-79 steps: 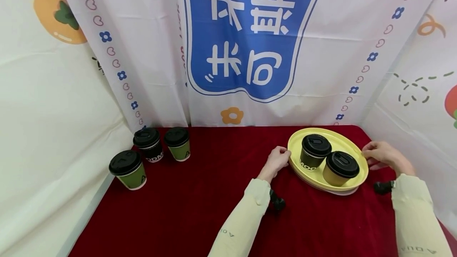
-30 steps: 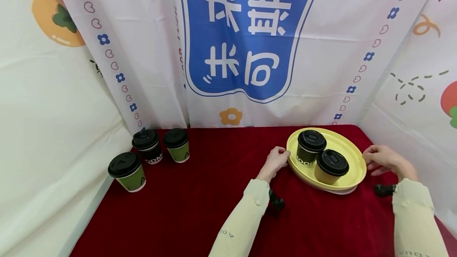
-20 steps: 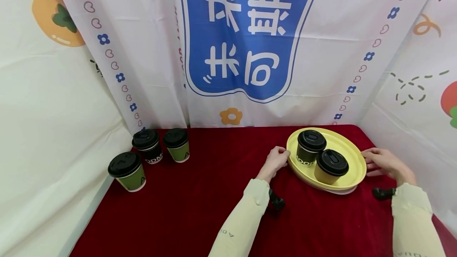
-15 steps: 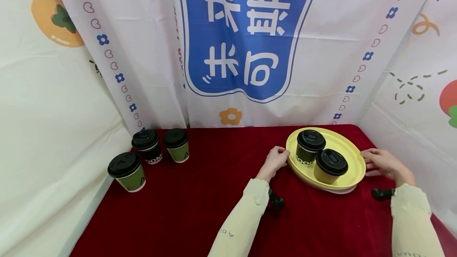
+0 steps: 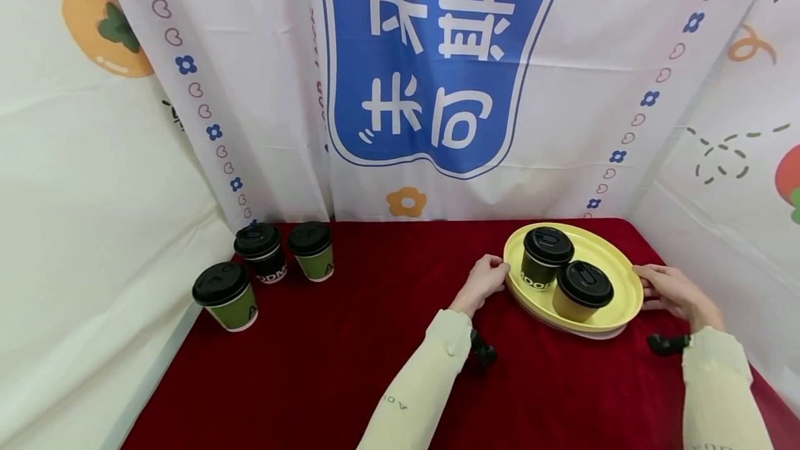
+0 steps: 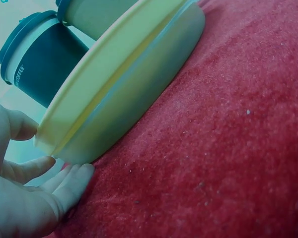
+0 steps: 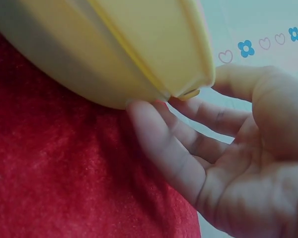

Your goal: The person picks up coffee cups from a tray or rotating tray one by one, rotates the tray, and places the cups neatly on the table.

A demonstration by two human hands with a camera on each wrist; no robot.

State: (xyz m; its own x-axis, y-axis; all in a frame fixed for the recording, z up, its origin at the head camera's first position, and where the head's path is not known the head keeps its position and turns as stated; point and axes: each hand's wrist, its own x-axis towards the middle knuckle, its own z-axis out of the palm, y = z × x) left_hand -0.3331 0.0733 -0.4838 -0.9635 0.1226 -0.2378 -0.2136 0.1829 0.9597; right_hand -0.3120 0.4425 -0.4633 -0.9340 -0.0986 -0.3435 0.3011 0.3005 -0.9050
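A round yellow tray (image 5: 615, 283) sits at the right of the red cloth, over a paler layer (image 7: 54, 54) whose kind I cannot tell. Two lidded coffee cups stand upright on it: a dark cup (image 5: 539, 274) at the back left and a tan cup (image 5: 571, 306) in front of it. My left hand (image 5: 484, 282) pinches the tray's left rim, thumb above and forefinger below; its other fingertips touch the paler layer near the cloth. On the opposite side, my right hand (image 5: 671, 288) holds the right rim between thumb and fingers, one fingertip low against the paler side.
At the far left stand a front green cup (image 5: 234, 311), a black cup (image 5: 270, 268) and another green cup (image 5: 317, 264), all lidded. Red cloth (image 5: 375, 339) covers the table. A printed white curtain (image 5: 275, 123) hangs behind, with white walls on both sides.
Compared with the earliest frame, both cups sit slightly further left and back on the tray, as if it turned a little. My right hand's fingers have shifted along the rim.
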